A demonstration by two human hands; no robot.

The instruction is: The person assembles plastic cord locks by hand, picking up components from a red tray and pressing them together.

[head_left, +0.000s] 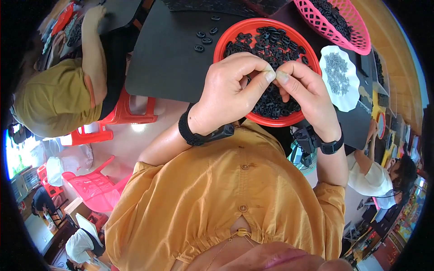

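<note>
My left hand (237, 88) and my right hand (305, 92) meet fingertip to fingertip over a round red tray (220, 45). Thumb and forefinger are pinched on both hands, and whatever they hold is too small or hidden to make out. Many small black oval plastic pieces (275, 45) fill the tray beneath them. To the left of the tray, several finished-looking black oval pieces (206, 40) lie loose on the dark table (162, 58). Right of my right hand sits a white wavy-edged dish (348, 103) with a heap of tiny grey metal-like parts (337, 74).
A pink lattice basket (312, 25) of black pieces stands at the far right. On the left, a person in an olive top (54, 97) works at another table, near red stools (131, 110). A pink chair (97, 187) stands behind at left. Another person (373, 176) is at right.
</note>
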